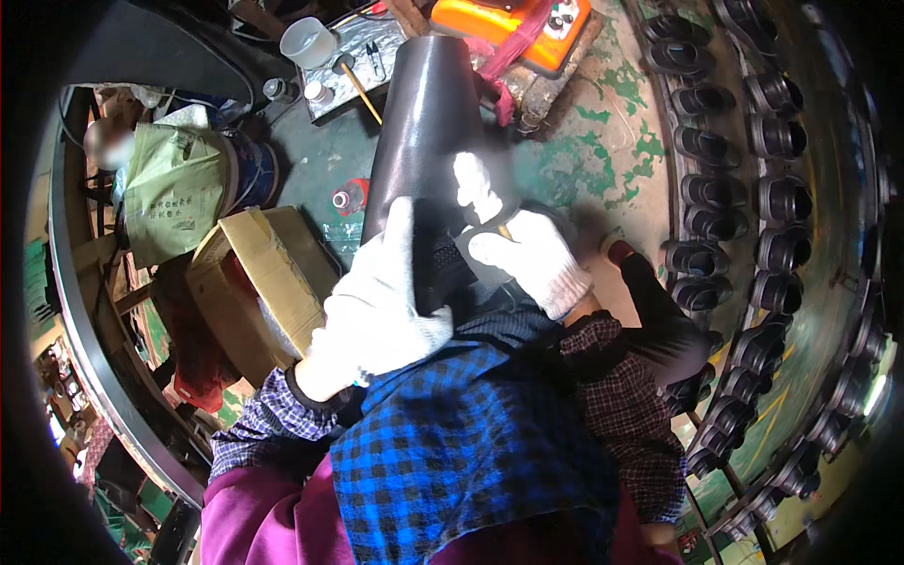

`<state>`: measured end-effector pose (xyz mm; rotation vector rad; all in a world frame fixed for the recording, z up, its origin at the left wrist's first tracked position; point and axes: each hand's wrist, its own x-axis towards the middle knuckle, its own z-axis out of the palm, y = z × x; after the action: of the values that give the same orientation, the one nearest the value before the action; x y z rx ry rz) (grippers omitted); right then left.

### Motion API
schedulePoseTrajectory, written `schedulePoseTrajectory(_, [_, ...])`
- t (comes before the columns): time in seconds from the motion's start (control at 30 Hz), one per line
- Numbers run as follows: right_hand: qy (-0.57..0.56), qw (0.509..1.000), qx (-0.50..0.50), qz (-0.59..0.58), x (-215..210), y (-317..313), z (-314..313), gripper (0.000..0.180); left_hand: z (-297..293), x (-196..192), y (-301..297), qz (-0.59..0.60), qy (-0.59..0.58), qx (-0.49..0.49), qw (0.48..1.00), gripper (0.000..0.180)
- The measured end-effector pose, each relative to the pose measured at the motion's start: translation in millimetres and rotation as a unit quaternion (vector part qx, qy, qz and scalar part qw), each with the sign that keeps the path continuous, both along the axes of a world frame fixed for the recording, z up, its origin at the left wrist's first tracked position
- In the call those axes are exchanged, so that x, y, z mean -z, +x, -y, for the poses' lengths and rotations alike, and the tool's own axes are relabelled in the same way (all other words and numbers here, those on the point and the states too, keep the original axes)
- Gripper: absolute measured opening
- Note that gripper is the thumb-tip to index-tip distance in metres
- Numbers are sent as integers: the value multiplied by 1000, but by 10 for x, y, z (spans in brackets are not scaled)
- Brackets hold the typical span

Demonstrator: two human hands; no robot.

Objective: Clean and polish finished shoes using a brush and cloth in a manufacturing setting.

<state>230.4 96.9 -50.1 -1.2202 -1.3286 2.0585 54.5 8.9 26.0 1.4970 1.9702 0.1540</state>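
My left hand (381, 306), in a white glove, lies against a dark item (438, 268) with a patterned, textured surface over my lap. Its index finger points up along the item's edge and its thumb reaches across below; the other fingers are hidden. My right hand (535, 259), gloved too, is closed around something with a short wooden stick end (506, 233) showing. Just above that hand, a crumpled white bundle (476, 188) is overexposed, and I cannot make out what it is. Beyond both hands stands a glossy black tapered cylinder (424, 122).
Long rows of black shoes (711, 146) line the racks at right. An orange machine (518, 28) stands ahead. A small metal-topped table (353, 47) holds a plastic tub (308, 42) and a white jar. At left are a cardboard box (268, 264) and a green sack (174, 193); a red-capped bottle (349, 198) is near the cylinder.
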Motion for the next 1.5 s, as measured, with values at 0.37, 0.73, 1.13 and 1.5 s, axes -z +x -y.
schedulePoseTrajectory(0.37, [202, 888, -158, 382, 31, 219, -339, 36, -17, 28, -279, 92, 8, -20, 995, 91])
schedulePoseTrajectory(0.73, [-206, 886, 361, -207, 80, 688, -222, 33, 110, 626, -1068, 425, -81, -49, 900, 21])
schedulePoseTrajectory(1.13, [-162, 884, 370, -233, 778, 790, -249, 42, 102, 587, -987, 489, -142, -110, 854, 27])
schedulePoseTrajectory(1.5, [491, 828, -48, 267, -247, 339, 216, 28, 44, 656, -1026, 399, -144, 41, 905, 27])
